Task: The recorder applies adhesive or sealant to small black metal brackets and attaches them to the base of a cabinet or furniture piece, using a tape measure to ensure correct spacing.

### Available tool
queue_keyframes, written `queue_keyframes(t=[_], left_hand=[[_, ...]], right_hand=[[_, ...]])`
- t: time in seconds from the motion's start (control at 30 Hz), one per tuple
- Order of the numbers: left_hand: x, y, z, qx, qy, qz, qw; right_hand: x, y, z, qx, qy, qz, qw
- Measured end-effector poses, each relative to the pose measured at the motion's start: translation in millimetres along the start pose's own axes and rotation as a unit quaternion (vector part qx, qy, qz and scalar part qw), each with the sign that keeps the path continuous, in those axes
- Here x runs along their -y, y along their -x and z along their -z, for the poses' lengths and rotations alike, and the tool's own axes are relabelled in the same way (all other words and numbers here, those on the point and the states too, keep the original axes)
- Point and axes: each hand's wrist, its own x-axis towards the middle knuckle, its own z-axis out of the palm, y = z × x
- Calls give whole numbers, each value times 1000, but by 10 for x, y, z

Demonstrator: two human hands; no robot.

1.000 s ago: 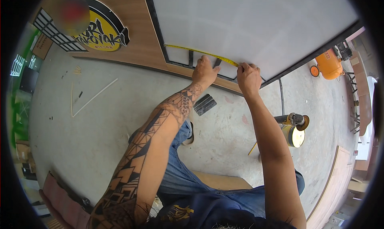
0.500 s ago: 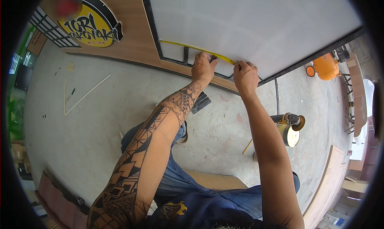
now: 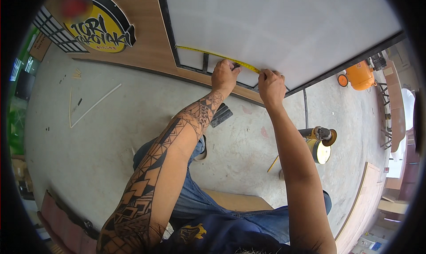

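A yellow tape measure (image 3: pixel 199 51) is stretched along the lower part of a white panel (image 3: pixel 275 23) edged with black trim. My right hand (image 3: pixel 271 86) pinches the tape at its right end; whatever else lies in the palm is hidden. To its left, my left hand (image 3: pixel 224 78) is closed just below the tape, its thumb and fingers on a short dark strip (image 3: pixel 236 66) against the panel. Another short black strip (image 3: pixel 205 62) stands upright on the panel left of that hand. Part of the bottom trim is hidden behind both hands.
Black strips (image 3: pixel 222 115) lie on the floor below my left wrist. An angle grinder (image 3: pixel 321 133) rests on a round tin (image 3: pixel 321 152) by my right forearm, near a pencil (image 3: pixel 273 164). An orange compressor (image 3: pixel 359 75) stands at right. Thin white strips (image 3: pixel 97 103) lie at left.
Both hands keep their places on the panel and tape. The whole view has shifted very slightly; nothing has been let go.
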Motion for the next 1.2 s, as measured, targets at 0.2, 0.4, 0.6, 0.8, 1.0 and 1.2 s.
queue_keyframes(t=[0.2,0.4,0.6,0.8,1.0,1.2], left_hand=[[-32,6,-15,7,9,18,1000],[5,-9,-20,-3,11,10,1000],[21,-11,-31,-2,8,5,1000],[49,-34,-16,-7,14,-2,1000],[-23,-4,-11,-5,21,10,1000],[-44,3,-16,-24,26,8,999]], right_hand=[[-10,1,15,4,16,-5,1000],[7,-4,13,1,0,-2,1000],[12,1,35,14,-9,-6,1000],[22,-5,4,2,-5,9,1000],[-25,5,-4,-3,-7,8,1000],[-19,-1,2,8,0,0,1000]])
